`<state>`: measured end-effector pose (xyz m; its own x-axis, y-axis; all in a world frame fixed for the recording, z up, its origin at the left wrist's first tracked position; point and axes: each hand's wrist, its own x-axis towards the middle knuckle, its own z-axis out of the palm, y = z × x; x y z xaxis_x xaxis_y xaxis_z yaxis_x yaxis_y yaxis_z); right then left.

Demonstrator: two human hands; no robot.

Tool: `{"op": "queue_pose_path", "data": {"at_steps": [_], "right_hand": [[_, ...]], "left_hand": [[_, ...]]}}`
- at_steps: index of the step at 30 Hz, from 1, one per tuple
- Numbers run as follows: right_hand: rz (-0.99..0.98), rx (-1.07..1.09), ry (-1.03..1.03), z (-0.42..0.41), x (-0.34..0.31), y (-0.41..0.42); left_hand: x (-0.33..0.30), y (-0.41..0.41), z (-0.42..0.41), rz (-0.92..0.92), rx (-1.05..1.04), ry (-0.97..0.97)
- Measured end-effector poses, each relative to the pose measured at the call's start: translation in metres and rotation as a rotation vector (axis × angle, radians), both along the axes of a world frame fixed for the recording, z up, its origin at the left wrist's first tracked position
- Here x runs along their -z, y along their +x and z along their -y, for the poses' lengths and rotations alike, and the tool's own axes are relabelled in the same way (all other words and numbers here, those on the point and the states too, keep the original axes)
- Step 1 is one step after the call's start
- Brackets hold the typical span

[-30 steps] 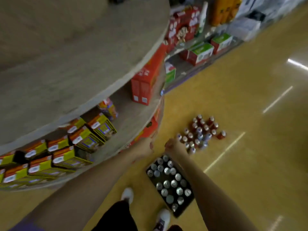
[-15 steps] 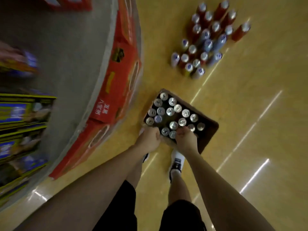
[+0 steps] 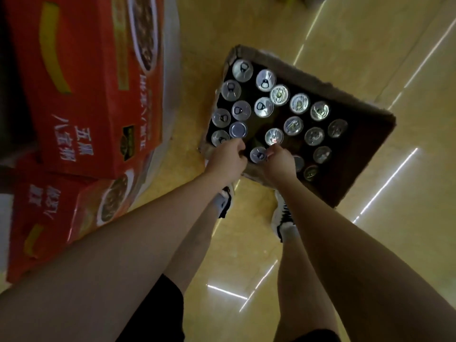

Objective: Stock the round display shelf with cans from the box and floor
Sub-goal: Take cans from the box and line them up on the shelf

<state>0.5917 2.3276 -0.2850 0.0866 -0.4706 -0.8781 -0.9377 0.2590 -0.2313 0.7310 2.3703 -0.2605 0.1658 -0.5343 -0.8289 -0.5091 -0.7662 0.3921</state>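
We are at the pick-up step: our left hand (image 3: 228,157) curls at the near edge of the box (image 3: 365,149) on the floor, whether on a can we cannot tell. Our right hand (image 3: 280,162) pinches a can (image 3: 258,154); next we should lift straight up toward the shelf.

seen from above, an open cardboard box (image 3: 350,154) sits on a glossy yellow floor (image 3: 370,58), packed with upright cans (image 3: 278,95) showing silver pull-tab tops. both hands reach to its near edge: the left hand (image 3: 228,160) is curled at the near-left corner, the right hand (image 3: 280,164) curled beside a can top (image 3: 258,154). 2 red cartons (image 3: 93,95) are stacked at left. white shoes (image 3: 283,218) stand below the box.
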Motion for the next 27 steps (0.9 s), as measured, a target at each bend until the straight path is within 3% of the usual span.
{"op": "queue_pose_path", "data": {"at_steps": [11,17,21,27], "right_hand": [[-0.094,0.292,0.060,-0.026,0.081,0.019],[-0.150,0.150,-0.037,-0.026,0.098,0.015],[-0.107,0.070,-0.005,-0.020,0.075,-0.001],[0.007,-0.005,0.038,0.002,-0.012,-0.017]], "left_hand": [[0.077,-0.001,0.001,0.083,0.254,0.036],[0.082,-0.002,-0.008,0.071,0.314,0.022],[0.063,-0.005,-0.011,0.087,0.301,0.016],[-0.001,-0.002,-0.008,0.108,0.249,0.038]]}}
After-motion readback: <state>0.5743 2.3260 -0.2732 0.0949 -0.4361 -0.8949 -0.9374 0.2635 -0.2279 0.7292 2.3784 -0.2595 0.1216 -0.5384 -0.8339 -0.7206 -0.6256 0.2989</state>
